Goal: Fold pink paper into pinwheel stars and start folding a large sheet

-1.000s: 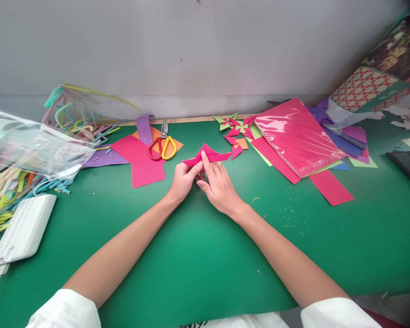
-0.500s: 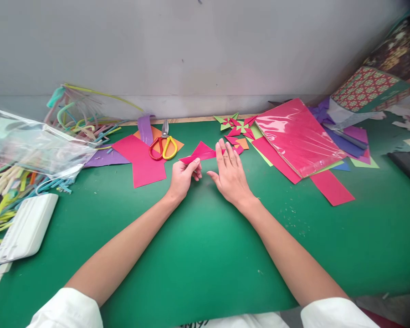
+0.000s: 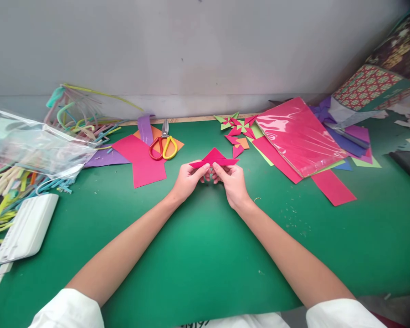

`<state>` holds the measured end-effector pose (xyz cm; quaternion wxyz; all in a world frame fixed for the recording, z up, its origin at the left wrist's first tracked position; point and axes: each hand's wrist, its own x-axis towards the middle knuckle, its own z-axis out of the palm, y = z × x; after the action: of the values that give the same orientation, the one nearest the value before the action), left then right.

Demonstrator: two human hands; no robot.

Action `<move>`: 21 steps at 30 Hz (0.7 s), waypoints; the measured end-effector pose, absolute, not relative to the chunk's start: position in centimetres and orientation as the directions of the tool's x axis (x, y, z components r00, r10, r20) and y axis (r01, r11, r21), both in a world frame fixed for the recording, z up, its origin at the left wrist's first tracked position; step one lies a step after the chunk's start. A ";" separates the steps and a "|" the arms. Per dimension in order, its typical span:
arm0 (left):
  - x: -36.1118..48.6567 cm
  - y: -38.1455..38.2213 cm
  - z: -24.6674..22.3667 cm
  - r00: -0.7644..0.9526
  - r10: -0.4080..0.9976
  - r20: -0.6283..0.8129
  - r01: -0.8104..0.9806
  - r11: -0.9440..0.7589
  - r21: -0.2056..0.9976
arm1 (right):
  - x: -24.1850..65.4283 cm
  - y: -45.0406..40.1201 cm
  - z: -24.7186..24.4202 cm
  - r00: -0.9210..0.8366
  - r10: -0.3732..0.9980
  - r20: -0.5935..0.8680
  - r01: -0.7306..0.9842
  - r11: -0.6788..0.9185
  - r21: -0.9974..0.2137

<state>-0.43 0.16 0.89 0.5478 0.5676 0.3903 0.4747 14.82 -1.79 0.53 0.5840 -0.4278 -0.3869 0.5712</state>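
A folded red paper (image 3: 215, 156) with a pointed top and a long flat strip along its lower edge is held just above the green table (image 3: 198, 255). My left hand (image 3: 188, 180) pinches its lower edge left of the middle, thumb on top. My right hand (image 3: 233, 182) pinches the same edge from the right, with its thumb close beside the left one. The other fingers of both hands curl under the paper and are partly hidden. Behind my right hand lie folded red and orange pieces (image 3: 238, 145) and red-green paper stars (image 3: 241, 128).
Red-and-yellow-handled scissors (image 3: 164, 145) lie on red paper (image 3: 146, 168) at back left. A white power bank (image 3: 26, 228), plastic bag (image 3: 37, 146) and colourful strips (image 3: 7, 200) are far left. Packaged red sheets (image 3: 299, 139) lie right; a patterned bag (image 3: 369, 89) stands behind.
My right hand has gone from lying flat with fingers stretched to pinching the paper. The folded paper and my left hand have moved slightly right, and the paper's point now faces away, centred.
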 end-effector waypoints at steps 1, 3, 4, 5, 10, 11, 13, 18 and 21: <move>-0.4 0.1 0.8 0.227 0.968 0.105 -0.063 -0.093 0.994 | 14.8 -1.8 0.5 0.084 0.994 -0.071 -0.369 -0.035 -0.929; -0.3 0.1 0.7 0.180 0.979 0.097 -0.055 -0.089 0.995 | 14.8 -1.8 0.5 0.128 0.985 -0.115 -0.420 -0.051 -0.906; -0.3 0.2 0.7 0.170 0.981 0.096 -0.056 -0.088 0.995 | 14.9 -1.8 0.5 0.135 0.983 -0.124 -0.437 -0.054 -0.898; -0.3 0.2 0.6 0.171 0.980 0.096 -0.058 -0.087 0.994 | 15.0 -1.8 0.5 0.137 0.982 -0.128 -0.447 -0.054 -0.893; -0.3 0.2 0.4 0.199 0.977 0.080 -0.062 -0.069 0.996 | 15.0 -1.6 0.3 0.190 0.975 -0.119 -0.458 -0.019 -0.889; -0.3 0.2 0.4 0.194 0.978 0.076 -0.062 -0.065 0.996 | 15.0 -1.6 0.3 0.200 0.973 -0.115 -0.456 -0.012 -0.890; -0.2 0.2 0.5 0.182 0.980 0.077 -0.061 -0.067 0.996 | 14.9 -1.6 0.3 0.210 0.971 -0.112 -0.451 -0.005 -0.893; -0.1 0.2 0.7 0.168 0.982 0.087 -0.085 -0.074 0.994 | 14.6 -1.7 0.2 0.223 0.969 -0.110 -0.440 0.000 -0.898; -0.4 0.5 0.5 0.132 0.988 0.081 -0.119 -0.065 0.991 | 14.9 -1.6 0.1 0.248 0.962 -0.113 -0.437 0.007 -0.899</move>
<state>-0.36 0.50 0.45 0.5424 0.5214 0.4164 0.5105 14.86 -1.61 0.09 0.6477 -0.4524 -0.2900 0.5401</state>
